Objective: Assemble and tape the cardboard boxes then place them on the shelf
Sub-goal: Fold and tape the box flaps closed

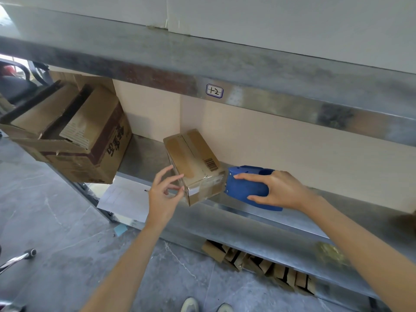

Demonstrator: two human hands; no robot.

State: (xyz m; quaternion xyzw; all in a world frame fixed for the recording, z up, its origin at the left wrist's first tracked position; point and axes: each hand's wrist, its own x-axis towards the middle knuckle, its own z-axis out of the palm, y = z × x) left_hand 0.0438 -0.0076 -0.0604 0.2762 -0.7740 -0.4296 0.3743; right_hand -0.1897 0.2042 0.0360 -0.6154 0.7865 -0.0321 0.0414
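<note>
View: head camera.
Small taped box [193, 164]: lies on the metal shelf [144, 158] near its front edge, barcode facing up.
Left grip [163, 194]: released, fingers loosely spread, fingertips at the box's near left corner.
Right grip [278, 190]: grasping a blue tape dispenser [245, 188], whose front meets the box's right end.
Open carton [74, 140]: further left on the same shelf, apart from the small box.

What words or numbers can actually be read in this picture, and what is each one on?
"1-2": handwritten on the white sticker on the shelf beam.
Large dark characters on the side of the big open box: tilted and blurred, not readable.
Barcode on the small taped box: digits too small to read.
Fine print on the open box's flap: too small to read.
</note>
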